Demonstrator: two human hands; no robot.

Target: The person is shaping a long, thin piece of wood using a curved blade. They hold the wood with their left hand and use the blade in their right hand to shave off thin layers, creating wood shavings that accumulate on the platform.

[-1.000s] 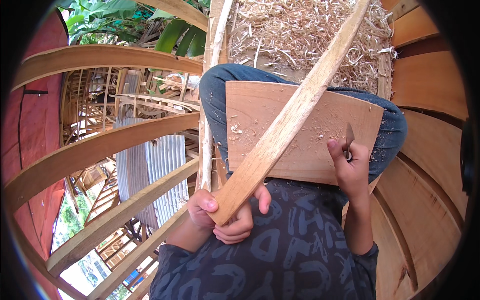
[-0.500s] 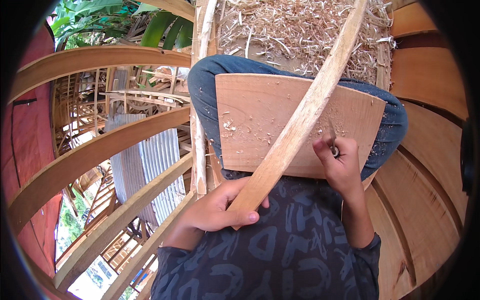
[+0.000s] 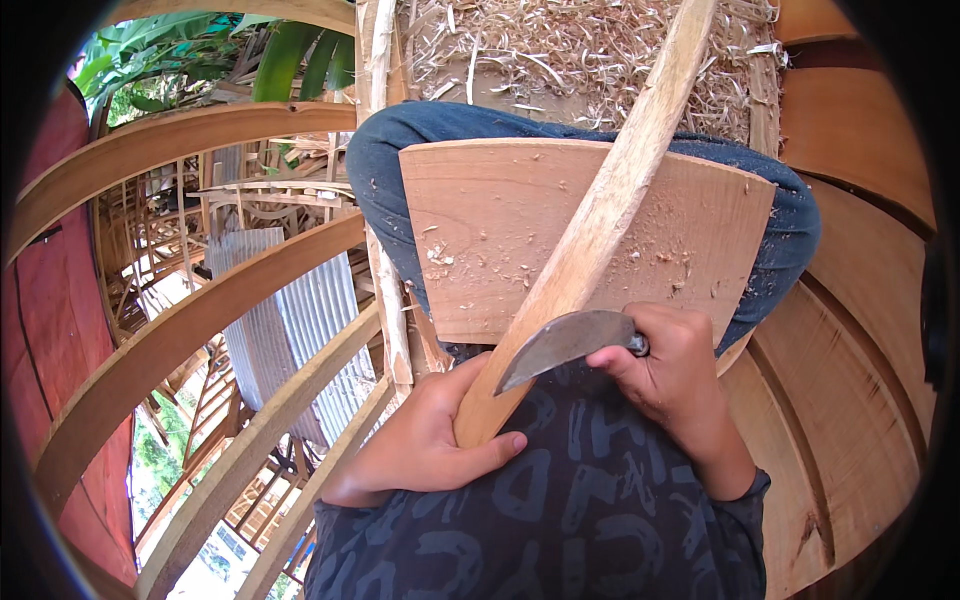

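Note:
My left hand [image 3: 440, 430] is wrapped round the near end of a long wooden strip [image 3: 580, 240], thumb across the top. The strip runs slantwise away to the upper right, over a tapered wooden board [image 3: 470, 240] that lies across my lap. My right hand [image 3: 672, 365] grips a curved knife [image 3: 570, 345] by its handle, which is mostly hidden in the fist. The broad grey blade points left and lies over the strip just ahead of my left hand; whether its edge touches the wood I cannot tell. Small chips are scattered on the board.
Curly wood shavings [image 3: 560, 60] cover the planking beyond my knees. Curved wooden ribs [image 3: 200, 290] rise on the left, with corrugated metal sheets [image 3: 300, 320] and stacked timber outside them. Overlapping planks [image 3: 840, 420] form a wall at my right.
The knife has swung from pointing away over the board to lying leftward across the strip. My right hand has moved slightly down and turned. My left hand keeps its hold.

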